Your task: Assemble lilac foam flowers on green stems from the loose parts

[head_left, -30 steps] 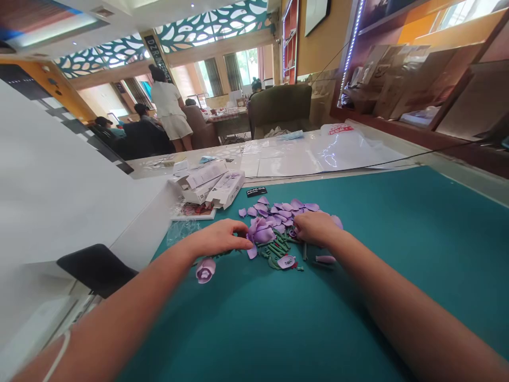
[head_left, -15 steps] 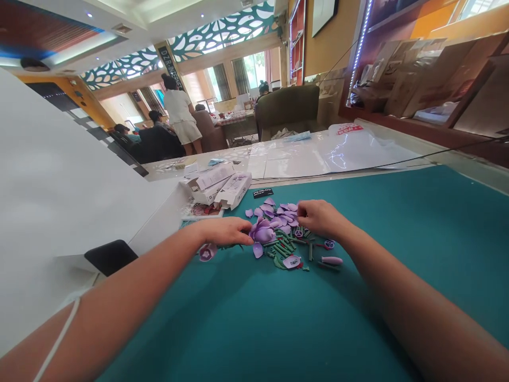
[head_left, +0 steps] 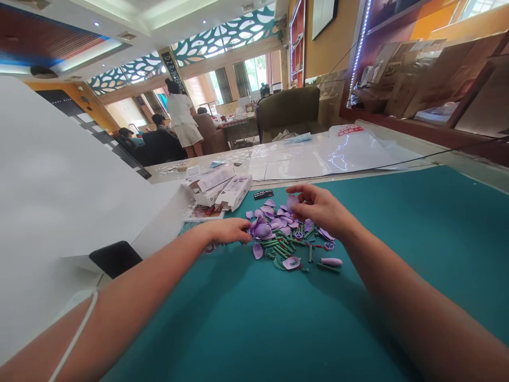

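Teal mat (head_left: 238,318): right fingers (head_left: 298,188) clamped on lilac foam petal (head_left: 292,201); left fingers (head_left: 238,231) together beside foam flower (head_left: 262,230).

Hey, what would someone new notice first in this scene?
The eye lands first on a heap of lilac foam petals and dark green stem pieces in the middle of the teal tabletop. Above the heap, the right hand holds a petal, while the left hand lies beside a lilac foam flower.

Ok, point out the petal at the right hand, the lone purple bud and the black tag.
Foam petal (head_left: 292,202), head view, mid-face.
Purple bud (head_left: 331,261), head view, mid-body.
Black tag (head_left: 263,194), head view, its centre.
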`<state>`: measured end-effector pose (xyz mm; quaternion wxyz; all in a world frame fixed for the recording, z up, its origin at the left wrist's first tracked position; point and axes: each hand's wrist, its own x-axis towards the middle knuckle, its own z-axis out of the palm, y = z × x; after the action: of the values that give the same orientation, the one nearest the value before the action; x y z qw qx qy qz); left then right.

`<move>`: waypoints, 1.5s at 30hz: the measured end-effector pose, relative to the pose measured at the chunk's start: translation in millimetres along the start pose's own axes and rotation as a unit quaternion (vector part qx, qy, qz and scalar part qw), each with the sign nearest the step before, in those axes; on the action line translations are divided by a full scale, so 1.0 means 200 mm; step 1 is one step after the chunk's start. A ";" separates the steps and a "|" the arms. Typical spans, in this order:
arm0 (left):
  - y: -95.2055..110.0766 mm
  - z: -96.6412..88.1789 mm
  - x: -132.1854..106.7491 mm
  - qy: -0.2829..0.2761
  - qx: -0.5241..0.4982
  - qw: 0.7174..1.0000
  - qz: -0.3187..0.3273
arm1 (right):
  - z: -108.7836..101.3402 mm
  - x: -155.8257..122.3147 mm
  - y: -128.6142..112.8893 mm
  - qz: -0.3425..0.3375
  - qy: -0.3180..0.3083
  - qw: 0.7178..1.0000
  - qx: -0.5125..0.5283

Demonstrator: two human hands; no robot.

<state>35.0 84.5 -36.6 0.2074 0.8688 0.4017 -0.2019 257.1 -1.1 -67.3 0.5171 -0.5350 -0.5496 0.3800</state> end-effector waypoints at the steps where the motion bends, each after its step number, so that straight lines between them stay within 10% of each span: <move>1: 0.00 0.00 0.00 0.001 0.002 1.000 0.002 | 0.00 0.00 -0.01 0.001 0.000 1.000 0.008; 45: 0.12 0.04 0.13 0.056 0.017 0.998 -0.012 | 0.19 -0.03 0.04 0.024 0.040 0.961 -0.273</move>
<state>68.1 82.3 -53.1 0.1675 0.8773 0.4195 -0.1622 220.6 -0.1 -83.4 0.3638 -0.6837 -0.5981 0.2063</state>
